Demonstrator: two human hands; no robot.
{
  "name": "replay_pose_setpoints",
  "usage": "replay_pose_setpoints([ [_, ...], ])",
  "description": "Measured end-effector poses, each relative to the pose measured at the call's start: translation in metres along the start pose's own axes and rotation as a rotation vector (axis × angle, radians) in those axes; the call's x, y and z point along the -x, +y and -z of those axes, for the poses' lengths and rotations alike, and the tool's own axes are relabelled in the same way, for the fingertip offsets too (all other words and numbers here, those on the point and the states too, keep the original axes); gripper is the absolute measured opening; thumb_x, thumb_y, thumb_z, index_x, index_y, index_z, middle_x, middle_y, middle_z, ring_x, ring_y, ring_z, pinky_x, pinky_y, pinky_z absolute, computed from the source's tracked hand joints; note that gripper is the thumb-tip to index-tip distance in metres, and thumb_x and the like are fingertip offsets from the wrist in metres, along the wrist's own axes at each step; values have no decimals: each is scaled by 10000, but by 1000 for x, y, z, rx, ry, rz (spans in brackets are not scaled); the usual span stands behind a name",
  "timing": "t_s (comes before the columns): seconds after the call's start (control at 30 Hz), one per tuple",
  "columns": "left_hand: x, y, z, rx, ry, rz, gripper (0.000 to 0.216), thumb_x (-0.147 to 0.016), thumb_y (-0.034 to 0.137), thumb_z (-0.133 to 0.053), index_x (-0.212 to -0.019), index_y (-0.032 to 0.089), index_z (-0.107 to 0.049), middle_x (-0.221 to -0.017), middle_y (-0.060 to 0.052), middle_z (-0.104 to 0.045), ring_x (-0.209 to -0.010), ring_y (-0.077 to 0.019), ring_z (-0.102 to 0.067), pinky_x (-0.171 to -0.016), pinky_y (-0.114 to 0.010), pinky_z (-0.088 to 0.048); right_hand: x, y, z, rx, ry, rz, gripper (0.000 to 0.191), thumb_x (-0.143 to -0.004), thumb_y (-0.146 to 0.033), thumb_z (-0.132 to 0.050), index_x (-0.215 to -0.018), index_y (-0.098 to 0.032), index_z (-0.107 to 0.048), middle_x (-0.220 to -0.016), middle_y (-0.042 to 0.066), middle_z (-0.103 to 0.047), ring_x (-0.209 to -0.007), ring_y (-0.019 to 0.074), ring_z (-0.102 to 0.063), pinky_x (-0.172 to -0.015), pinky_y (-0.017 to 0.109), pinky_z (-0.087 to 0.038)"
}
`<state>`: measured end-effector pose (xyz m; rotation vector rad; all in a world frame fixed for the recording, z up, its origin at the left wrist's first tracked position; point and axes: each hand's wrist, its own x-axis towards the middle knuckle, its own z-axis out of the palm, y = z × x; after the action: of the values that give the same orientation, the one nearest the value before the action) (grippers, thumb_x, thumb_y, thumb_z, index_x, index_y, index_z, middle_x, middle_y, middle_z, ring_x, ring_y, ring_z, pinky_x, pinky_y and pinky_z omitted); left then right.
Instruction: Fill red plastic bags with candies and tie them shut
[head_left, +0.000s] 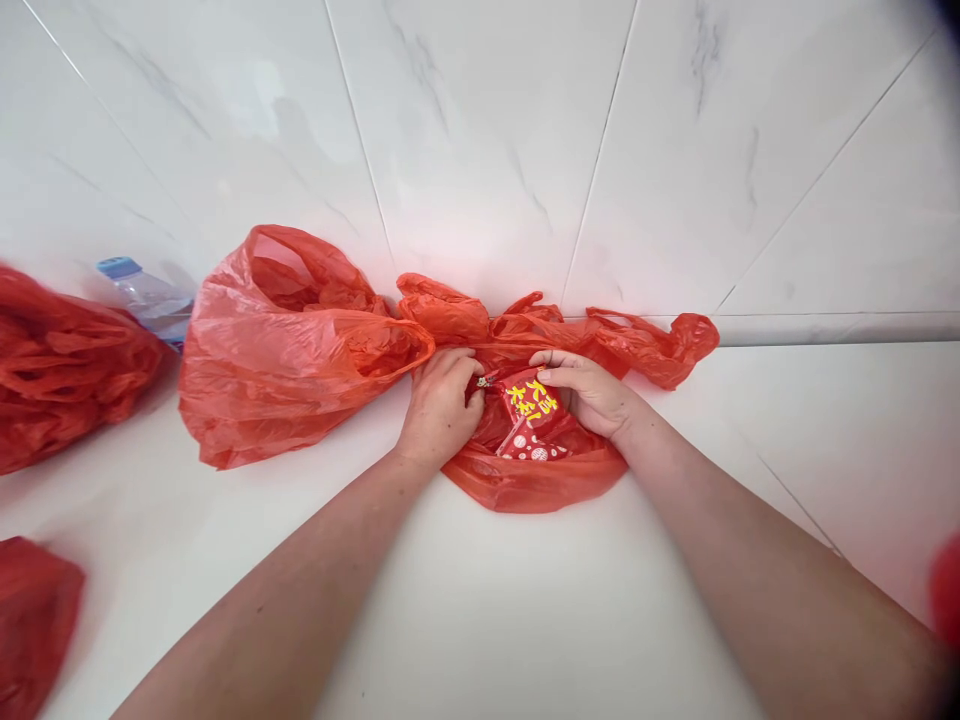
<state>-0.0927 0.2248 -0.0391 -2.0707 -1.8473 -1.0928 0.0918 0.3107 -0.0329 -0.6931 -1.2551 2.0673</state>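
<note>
In the middle of the table an open red plastic bag (536, 485) lies with its mouth toward me. Inside it is a red packet (531, 398) with yellow characters. Below that packet, a red piece with white round patterns (536, 448) shows in the bag. My right hand (589, 392) grips the yellow-lettered packet at its upper right, thumb over the edge. At the bag's left side, my left hand (444, 405) has its fingers curled inward. A small pale patterned bit (484, 382) is at its fingertips; what they pinch is too small to name.
A large puffed red bag (277, 360) stands just left of my left hand. Farther left are another red bag (67, 360) and a clear bottle with a blue cap (146, 292). A red bag (34, 620) lies lower left. The tiled wall (480, 150) borders the white table (525, 620).
</note>
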Motion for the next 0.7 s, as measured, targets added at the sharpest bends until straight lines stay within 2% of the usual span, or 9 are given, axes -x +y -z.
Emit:
replay_pose_setpoints([
  [0.2, 1, 7, 9, 76, 51, -80, 288, -835, 236, -516, -1110, 197, -589, -1172, -54, -605, -1100, -202, -521, -983, -370, -372, -2, 3, -5, -38, 41, 88, 311, -622, -158, -761, -882, -193, -595, -827, -1, -669, -736, 135, -638, -714, 288, -516],
  [0.27, 2, 9, 10, 110, 14, -102, 360, -832, 331, -555, -1165, 197, -565, -1157, -58, -618, -1089, -208, -528, -975, -372, -376, -2, 4, -6, -32, 40, 114, 330, -604, -158, -774, -878, -193, -594, -816, -7, -669, -740, 136, -638, -720, 292, -517],
  [0.37, 3, 9, 8, 118, -83, -92, 583, -737, 415, -668, -1262, 225, -500, -1144, -57, -629, -1075, -234, -533, -977, -407, -366, -2, 5, -8, 4, 24, 143, 334, -591, -157, -781, -871, -189, -601, -791, -12, -665, -728, 127, -631, -701, 272, -516],
  [0.47, 3, 9, 4, 132, -110, -58, 649, -704, 371, -708, -1297, 247, -473, -1136, -50, -633, -1065, -236, -541, -1005, -429, -340, -2, 4, -8, 20, 16, 138, 322, -598, -171, -783, -872, -191, -613, -799, -15, -668, -722, 118, -627, -701, 261, -519],
  [0.6, 2, 7, 0, 234, -120, 28, 601, -702, 334, -712, -1265, 257, -516, -1174, -53, -624, -1084, -244, -548, -1004, -417, -360, 0, 2, -8, 47, -5, 103, 300, -626, -223, -774, -882, -194, -622, -856, 9, -680, -764, 140, -636, -735, 289, -527],
  [0.7, 2, 5, -1, 322, -99, 111, 535, -734, 289, -677, -1249, 266, -533, -1201, -47, -612, -1099, -236, -547, -990, -392, -387, 1, 2, -8, 52, -72, 87, 337, -631, -239, -772, -929, -197, -619, -922, 27, -680, -815, 162, -642, -779, 323, -526],
])
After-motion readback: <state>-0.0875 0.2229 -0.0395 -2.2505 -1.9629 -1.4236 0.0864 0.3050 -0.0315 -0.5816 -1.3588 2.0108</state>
